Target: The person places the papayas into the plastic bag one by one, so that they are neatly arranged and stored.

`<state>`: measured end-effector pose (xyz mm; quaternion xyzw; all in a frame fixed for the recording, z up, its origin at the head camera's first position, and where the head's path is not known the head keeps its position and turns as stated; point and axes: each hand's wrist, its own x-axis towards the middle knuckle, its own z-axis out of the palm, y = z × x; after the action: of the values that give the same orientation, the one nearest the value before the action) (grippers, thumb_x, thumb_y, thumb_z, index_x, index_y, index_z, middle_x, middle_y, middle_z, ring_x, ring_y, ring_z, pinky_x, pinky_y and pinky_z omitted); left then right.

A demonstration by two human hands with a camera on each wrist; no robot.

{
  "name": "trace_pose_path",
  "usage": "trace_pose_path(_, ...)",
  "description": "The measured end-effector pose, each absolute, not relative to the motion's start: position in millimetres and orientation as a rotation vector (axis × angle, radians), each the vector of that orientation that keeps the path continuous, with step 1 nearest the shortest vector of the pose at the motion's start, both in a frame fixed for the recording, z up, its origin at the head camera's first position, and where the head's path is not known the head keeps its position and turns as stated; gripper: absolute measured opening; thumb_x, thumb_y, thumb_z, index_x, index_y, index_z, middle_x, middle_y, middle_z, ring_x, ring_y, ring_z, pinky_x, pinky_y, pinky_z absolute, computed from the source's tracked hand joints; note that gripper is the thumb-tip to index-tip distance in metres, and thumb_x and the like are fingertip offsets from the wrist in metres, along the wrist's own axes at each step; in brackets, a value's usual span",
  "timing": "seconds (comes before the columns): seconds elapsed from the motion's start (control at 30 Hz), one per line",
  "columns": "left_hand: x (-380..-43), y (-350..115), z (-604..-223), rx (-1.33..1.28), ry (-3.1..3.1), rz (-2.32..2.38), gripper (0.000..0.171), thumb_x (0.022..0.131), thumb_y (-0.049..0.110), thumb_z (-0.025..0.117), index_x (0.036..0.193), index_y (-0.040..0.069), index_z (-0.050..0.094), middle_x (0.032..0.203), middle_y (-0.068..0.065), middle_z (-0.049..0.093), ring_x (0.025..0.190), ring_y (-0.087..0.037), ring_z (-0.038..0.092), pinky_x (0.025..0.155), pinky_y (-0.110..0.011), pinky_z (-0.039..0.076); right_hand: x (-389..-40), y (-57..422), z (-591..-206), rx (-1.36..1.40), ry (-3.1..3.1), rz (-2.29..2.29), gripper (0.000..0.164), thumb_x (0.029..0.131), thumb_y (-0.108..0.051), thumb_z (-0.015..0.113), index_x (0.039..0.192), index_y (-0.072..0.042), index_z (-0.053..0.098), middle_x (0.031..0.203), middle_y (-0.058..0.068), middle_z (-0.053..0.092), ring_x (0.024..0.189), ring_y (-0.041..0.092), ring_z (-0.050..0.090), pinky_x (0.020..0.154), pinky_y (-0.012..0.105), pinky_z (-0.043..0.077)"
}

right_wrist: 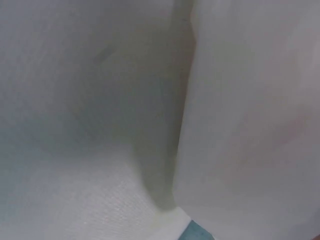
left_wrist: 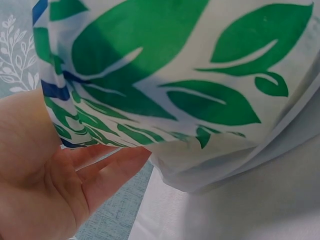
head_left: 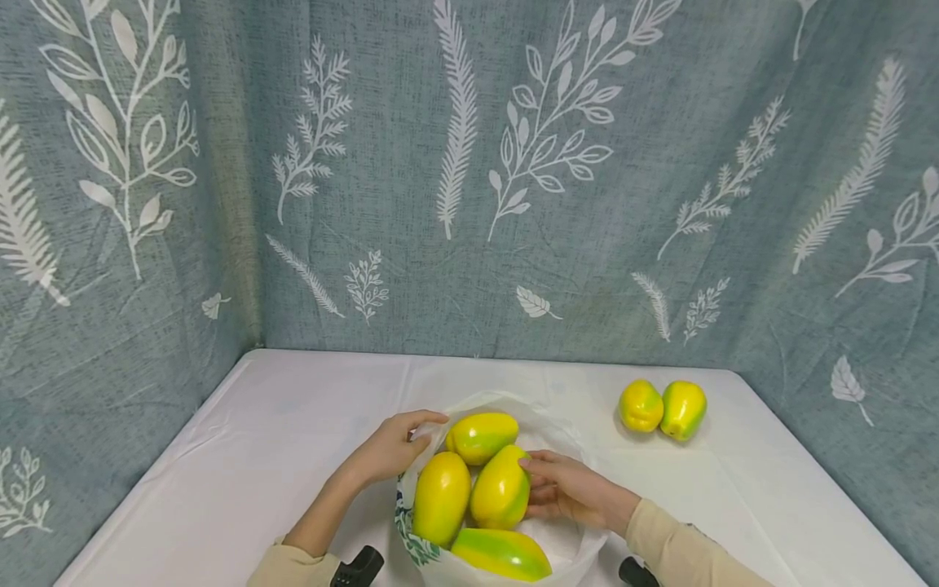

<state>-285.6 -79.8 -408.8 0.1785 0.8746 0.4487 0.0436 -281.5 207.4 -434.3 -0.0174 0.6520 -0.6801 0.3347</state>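
A white plastic bag (head_left: 572, 448) with green leaf print stands with its mouth wide at the table's front, several yellow-green papayas inside. My left hand (head_left: 392, 447) grips the bag's rim on the left; in the left wrist view, the fingers (left_wrist: 117, 172) pass behind the leaf-printed side. Reaching in from the right, my right hand (head_left: 572, 487) holds a papaya (head_left: 501, 489), thumb on its upper side and fingers along its flank. Around it lie one papaya (head_left: 482, 438) behind, another (head_left: 442, 499) to the left and a greener one (head_left: 502, 553) in front. White bag plastic (right_wrist: 250, 125) covers my right hand in its wrist view.
Two more papayas, one on the left (head_left: 641, 406) and one on the right (head_left: 684, 410), lie side by side on the white-covered table (head_left: 308, 408) at the back right. A grey-green leaf-patterned curtain (head_left: 403, 285) encloses the table at the back and sides.
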Motion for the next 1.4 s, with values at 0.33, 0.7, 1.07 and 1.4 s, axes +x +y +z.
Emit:
trace_pose_path(0.33, -287, -82, -409, 0.569, 2.633, 1.407, 0.035, 0.095, -0.001, 0.05, 0.128, 0.004, 0.058, 0.132, -0.021, 0.051, 0.051, -0.013, 0.034, 0.05, -0.025, 0.034, -280, 205, -428, -0.004, 1.69, -1.783, 0.069, 0.098, -0.026, 0.055, 0.145, 0.009, 0.019, 0.121, 0.027, 0.049, 0.098, 0.026, 0.06, 0.084, 0.037, 0.051)
trace_pose_path(0.7, -288, -81, -408, 0.578, 2.614, 1.412, 0.035, 0.095, -0.001, 0.049, 0.129, 0.004, 0.057, 0.129, -0.02, 0.053, 0.042, -0.01, 0.025, 0.044, -0.022, 0.03, -287, 225, -418, 0.019, 1.81, -1.753, 0.07, 0.097, -0.034, 0.054, 0.144, 0.007, 0.022, 0.128, 0.028, 0.044, 0.108, 0.032, 0.056, 0.091, 0.044, 0.046)
trace_pose_path(1.07, -286, -81, -407, 0.571, 2.654, 1.378, 0.035, 0.095, -0.001, 0.05, 0.128, 0.005, 0.058, 0.134, -0.02, 0.051, 0.061, -0.017, 0.044, 0.056, -0.028, 0.04, -295, 261, -400, -0.074, 1.879, -1.752, 0.072, 0.098, -0.04, 0.051, 0.147, 0.003, 0.021, 0.133, 0.027, 0.042, 0.119, 0.039, 0.047, 0.09, 0.046, 0.046)
trace_pose_path(1.4, -287, -82, -408, 0.578, 2.603, 1.41, 0.036, 0.096, 0.0, 0.049, 0.131, 0.004, 0.056, 0.135, -0.022, 0.049, 0.041, -0.009, 0.024, 0.043, -0.022, 0.03, -297, 286, -387, -0.08, 1.941, -1.835, 0.073, 0.1, -0.042, 0.045, 0.149, 0.002, 0.015, 0.138, 0.028, 0.037, 0.119, 0.035, 0.047, 0.093, 0.043, 0.045)
